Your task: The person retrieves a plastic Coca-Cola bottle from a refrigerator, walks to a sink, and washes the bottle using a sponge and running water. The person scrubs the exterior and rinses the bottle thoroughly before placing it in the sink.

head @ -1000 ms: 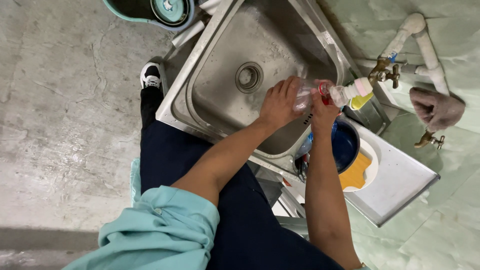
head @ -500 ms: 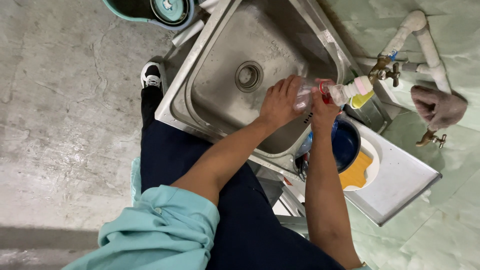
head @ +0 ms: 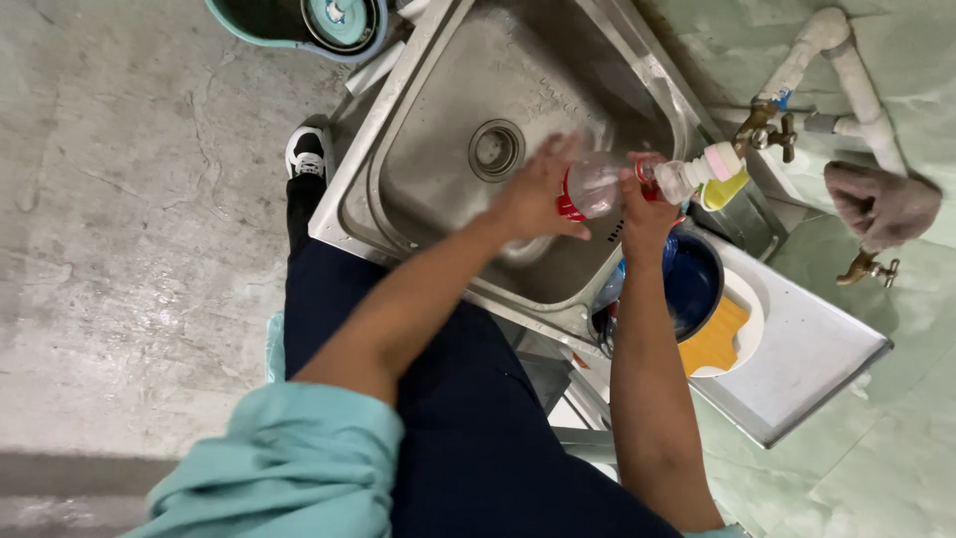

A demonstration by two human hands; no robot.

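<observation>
A clear plastic bottle (head: 597, 182) with a red label lies sideways over the steel sink (head: 438, 90). My left hand (head: 533, 194) wraps around its base end. My right hand (head: 647, 204) grips it near the neck. Both hands hover above the right part of the basin, just left of a brass tap (head: 762, 130) fitted with a white and pink hose end (head: 707, 167). A yellow-green object (head: 725, 191) sits right behind that hose end.
A blue bowl (head: 692, 284) and an orange piece (head: 715, 339) rest on a white plate on the steel draining board (head: 807, 364). A grey cloth (head: 881, 204) hangs on white pipes (head: 827, 45). A teal bucket (head: 299, 22) stands on the concrete floor.
My hands and the bottle have stayed over the sink, with only a slight shift of grip. The bottle has turned a little between them.
</observation>
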